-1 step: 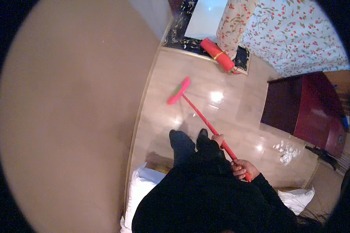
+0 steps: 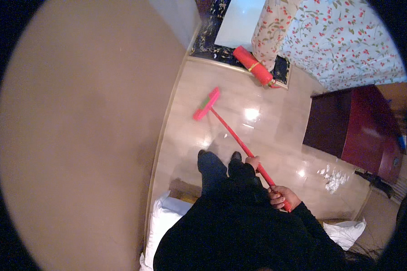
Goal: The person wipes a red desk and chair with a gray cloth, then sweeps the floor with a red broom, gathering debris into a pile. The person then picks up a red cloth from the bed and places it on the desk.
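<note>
A broom (image 2: pixel 238 141) with a red handle and a pink head slants across the picture, its head resting on the floor ahead and to the left. My left hand (image 2: pixel 253 163) is closed round the middle of the handle. Near the handle's top end, close to my body, my right hand (image 2: pixel 286 198) grips it with the fingers wrapped round. A small white scrap (image 2: pixel 225 135) lies on the floor between the broom head and my shoes. Off to the right sits a loose pile of white scraps (image 2: pixel 336 180).
A red fire extinguisher (image 2: pixel 253 66) lies by a black marbled threshold (image 2: pixel 205 39) beneath a cherry-patterned curtain (image 2: pixel 339 43). To the right stands a dark red cabinet (image 2: pixel 366 128). A wall (image 2: pixel 81 135) runs along the left. White bags (image 2: pixel 346 232) lie near me at both sides.
The broom head has shifted very slightly up and to the left. Both hands keep their hold on the handle.
</note>
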{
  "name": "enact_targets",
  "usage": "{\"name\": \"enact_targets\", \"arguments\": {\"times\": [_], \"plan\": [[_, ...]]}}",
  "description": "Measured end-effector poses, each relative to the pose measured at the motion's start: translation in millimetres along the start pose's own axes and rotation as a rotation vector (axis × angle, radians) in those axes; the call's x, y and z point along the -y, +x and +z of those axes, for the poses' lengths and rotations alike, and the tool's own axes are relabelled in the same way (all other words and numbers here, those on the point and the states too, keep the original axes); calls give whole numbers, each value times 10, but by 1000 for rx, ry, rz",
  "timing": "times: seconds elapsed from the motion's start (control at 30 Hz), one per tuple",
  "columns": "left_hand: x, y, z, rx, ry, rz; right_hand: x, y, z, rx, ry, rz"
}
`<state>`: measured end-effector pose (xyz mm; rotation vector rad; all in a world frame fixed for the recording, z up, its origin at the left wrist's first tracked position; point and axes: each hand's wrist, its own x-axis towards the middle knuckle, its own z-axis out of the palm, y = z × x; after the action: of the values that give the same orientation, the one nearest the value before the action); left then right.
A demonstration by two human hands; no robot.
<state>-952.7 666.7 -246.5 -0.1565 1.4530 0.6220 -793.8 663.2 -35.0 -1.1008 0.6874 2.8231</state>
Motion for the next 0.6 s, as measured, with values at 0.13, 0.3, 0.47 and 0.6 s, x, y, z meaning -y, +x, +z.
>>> {"name": "enact_targets", "arguments": {"times": [0.13, 0.3, 0.47, 0.6], "plan": [[-818, 164, -145, -42, 161, 138, 278, 461, 337, 83, 2, -129], [-1938, 462, -388, 108, -62, 207, 984, 1389, 996, 236, 69, -220], [-3147, 686, -667, 254, -14, 217, 1761, 2160, 1752, 558, 191, -216], [-3891, 840, -925, 207, 107, 295, 2186, 2615, 2301, 449, 299, -235]]}}
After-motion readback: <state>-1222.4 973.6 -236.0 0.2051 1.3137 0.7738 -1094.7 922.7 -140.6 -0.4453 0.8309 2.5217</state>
